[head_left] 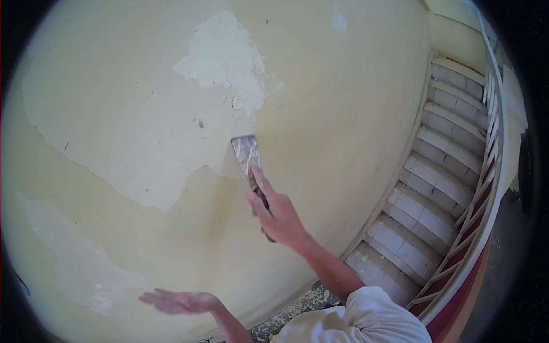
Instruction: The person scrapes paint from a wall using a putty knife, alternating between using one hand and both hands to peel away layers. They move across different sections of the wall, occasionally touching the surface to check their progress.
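Note:
My right hand (275,214) is wrapped around the dark handle of a putty knife (246,153), one finger stretched along the blade. The blade is smeared with whitish residue, and its edge points up at the yellow wall (320,143). Just above the blade lies a rough white patch (226,54) with ragged edges and small flakes around it. My left hand (180,302) is low on the left, fingers stretched out flat and holding nothing. Beside it, another smooth whitish patch (86,260) covers part of the wall.
Tiled stairs (423,188) climb along the wall on the right, bordered by a white railing (496,143). Flakes and debris (303,303) litter the floor at the wall's foot. A large paler area (131,131) with a peeled edge spans the wall's left side.

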`<action>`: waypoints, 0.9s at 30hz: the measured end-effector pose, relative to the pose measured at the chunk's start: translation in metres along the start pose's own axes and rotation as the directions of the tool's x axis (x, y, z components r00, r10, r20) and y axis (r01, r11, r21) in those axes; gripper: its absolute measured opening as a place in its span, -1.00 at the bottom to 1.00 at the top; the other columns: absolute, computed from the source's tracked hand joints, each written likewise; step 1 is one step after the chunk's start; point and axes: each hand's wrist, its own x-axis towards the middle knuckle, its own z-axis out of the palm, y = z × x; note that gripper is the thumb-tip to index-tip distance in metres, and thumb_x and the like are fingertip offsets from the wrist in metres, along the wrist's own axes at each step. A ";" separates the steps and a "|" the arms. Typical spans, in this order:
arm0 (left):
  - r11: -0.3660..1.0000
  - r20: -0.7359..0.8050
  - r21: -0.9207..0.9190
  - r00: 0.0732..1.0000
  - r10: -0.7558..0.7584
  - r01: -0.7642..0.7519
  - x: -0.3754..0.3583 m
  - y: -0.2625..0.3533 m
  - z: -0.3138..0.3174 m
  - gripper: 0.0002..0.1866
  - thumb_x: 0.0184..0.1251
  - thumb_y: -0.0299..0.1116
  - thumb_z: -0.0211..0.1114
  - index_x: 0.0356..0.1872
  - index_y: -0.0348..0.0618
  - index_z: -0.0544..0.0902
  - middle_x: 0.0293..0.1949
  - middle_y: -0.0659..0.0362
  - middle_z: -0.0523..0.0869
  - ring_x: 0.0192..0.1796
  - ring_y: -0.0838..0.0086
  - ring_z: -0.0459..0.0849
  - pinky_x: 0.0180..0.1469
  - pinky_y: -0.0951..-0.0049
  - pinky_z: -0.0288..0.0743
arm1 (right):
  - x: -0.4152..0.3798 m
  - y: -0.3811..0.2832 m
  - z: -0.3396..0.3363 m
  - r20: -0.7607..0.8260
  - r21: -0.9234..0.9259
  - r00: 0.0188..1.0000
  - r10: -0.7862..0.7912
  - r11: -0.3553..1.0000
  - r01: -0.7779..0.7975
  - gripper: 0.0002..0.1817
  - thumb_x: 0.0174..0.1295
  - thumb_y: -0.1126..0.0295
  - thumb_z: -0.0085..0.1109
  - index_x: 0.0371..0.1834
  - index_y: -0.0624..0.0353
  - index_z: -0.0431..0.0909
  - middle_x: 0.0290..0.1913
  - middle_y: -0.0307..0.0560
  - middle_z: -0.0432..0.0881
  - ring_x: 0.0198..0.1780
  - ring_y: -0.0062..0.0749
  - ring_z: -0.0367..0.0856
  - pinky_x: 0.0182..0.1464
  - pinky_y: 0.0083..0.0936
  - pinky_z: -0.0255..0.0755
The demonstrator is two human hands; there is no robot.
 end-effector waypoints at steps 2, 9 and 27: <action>0.987 0.076 0.159 0.997 -0.027 0.014 -0.022 -0.024 0.009 -0.27 0.36 0.01 -0.13 0.36 -0.26 -0.12 0.38 -0.18 -0.17 0.42 -0.02 -0.18 0.39 -0.01 -0.26 | -0.007 0.014 0.016 0.006 0.094 1.000 0.004 0.996 -0.005 -0.36 0.29 0.28 -0.10 0.41 0.03 -0.10 -0.64 -0.03 0.44 -0.61 -0.33 0.46 -0.44 -0.45 0.38; 0.852 0.293 0.518 0.951 -0.099 -0.070 -0.088 -0.090 0.017 -0.35 0.41 0.03 -0.26 0.32 -0.29 0.07 0.37 -0.21 -0.12 0.41 -0.10 -0.18 0.36 -0.06 -0.30 | -0.013 0.003 0.041 0.050 0.309 0.999 0.001 0.951 -0.017 -0.25 0.32 0.31 -0.13 0.41 0.21 -0.37 -0.56 -0.19 0.42 -0.55 -0.58 0.37 -0.46 -0.63 0.30; 0.838 0.321 0.502 0.946 0.048 -0.213 -0.089 -0.103 0.019 -0.41 0.42 -0.05 -0.23 0.34 -0.20 0.09 0.36 -0.24 -0.08 0.40 -0.15 -0.15 0.34 -0.13 -0.32 | 0.012 -0.024 0.054 0.008 0.445 0.998 0.057 0.894 -0.055 -0.23 0.35 0.26 -0.17 0.37 0.37 -0.44 -0.39 -0.26 0.37 -0.38 -0.65 0.31 -0.30 -0.63 0.28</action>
